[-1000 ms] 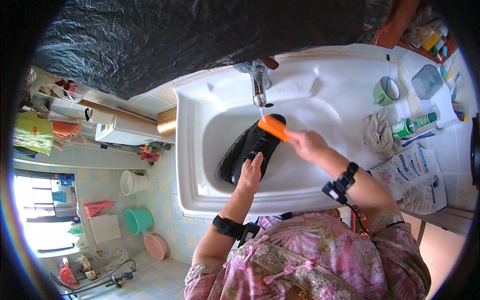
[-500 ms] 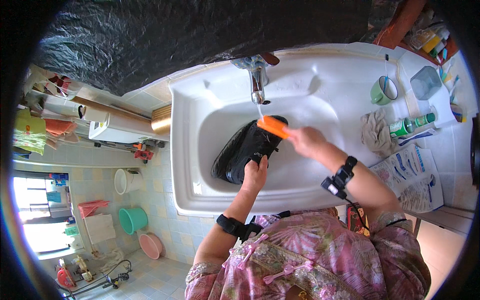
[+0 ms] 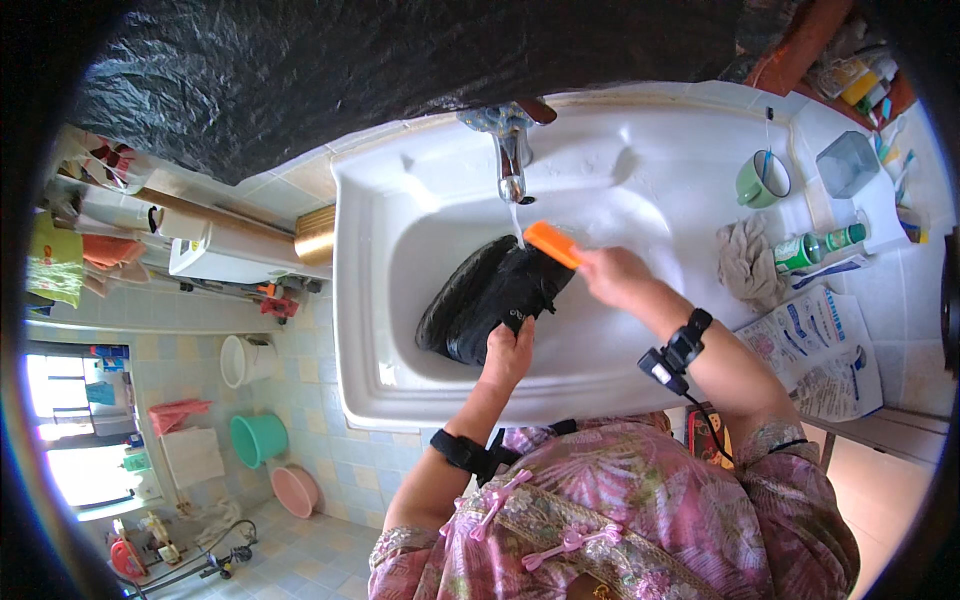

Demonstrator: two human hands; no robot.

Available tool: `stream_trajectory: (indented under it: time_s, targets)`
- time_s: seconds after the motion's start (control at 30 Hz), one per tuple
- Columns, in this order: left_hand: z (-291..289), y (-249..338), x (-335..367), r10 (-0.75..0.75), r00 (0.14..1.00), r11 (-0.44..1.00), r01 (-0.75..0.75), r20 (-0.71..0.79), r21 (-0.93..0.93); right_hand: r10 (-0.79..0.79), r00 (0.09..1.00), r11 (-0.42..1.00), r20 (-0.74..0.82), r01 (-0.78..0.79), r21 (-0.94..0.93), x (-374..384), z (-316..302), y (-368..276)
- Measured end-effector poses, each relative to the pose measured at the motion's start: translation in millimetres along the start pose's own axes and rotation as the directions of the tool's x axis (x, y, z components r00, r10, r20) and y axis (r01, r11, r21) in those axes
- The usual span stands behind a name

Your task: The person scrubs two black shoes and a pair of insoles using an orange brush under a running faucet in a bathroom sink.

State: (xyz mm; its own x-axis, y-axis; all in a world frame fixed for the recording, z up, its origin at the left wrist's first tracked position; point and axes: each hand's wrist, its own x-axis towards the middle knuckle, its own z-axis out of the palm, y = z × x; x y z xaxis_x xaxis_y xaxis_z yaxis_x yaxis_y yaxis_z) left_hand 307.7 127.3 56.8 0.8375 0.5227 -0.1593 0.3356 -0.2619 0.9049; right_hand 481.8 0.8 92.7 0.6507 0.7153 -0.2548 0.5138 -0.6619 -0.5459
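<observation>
A wet black shoe lies tilted in the white sink basin, its sole side toward the left. My left hand is closed on the shoe's near edge, with the thumb on top. In my right hand is an orange brush, held by one end over the shoe's far end. Its bristles are hidden from this side, so I cannot tell whether they touch the shoe. A thin stream of water falls from the chrome faucet beside the brush, at the shoe's far end.
On the sink's right ledge stand a green mug, a crumpled grey cloth, green bottles and a printed plastic bag. Black plastic sheeting covers the far side. Buckets, one green, are at the left.
The orange brush has shifted slightly away from me and to the right, to the other side of the water stream. My left hand keeps its hold on the shoe.
</observation>
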Motion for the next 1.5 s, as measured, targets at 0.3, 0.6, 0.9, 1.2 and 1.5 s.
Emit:
stream_trajectory:
  time_s: [0.3,0.6,0.9,1.2,1.5]
  targets:
    - [-3,1,-1,-0.123,0.992,0.965,0.116,-0.014,-0.235,0.057,0.968,0.997,-0.245,-0.043,0.060,-9,5,13]
    - [-21,42,3,-0.334,0.942,0.783,0.276,-0.003,-0.557,-0.040,0.939,0.999,-0.341,0.045,0.006,-6,8,3]
    - [-43,24,25,-0.397,0.897,0.196,0.290,0.195,-0.937,-0.231,0.934,0.930,-0.273,0.294,0.220,-40,43,-17]
    - [-52,6,24,-0.378,0.895,0.208,0.331,0.237,-0.920,-0.257,0.910,0.942,-0.324,0.311,0.126,-8,28,-30]
    - [-56,-13,25,-0.354,0.883,0.200,0.394,0.309,-0.897,-0.334,0.855,0.943,-0.397,0.307,-0.130,12,8,-34]
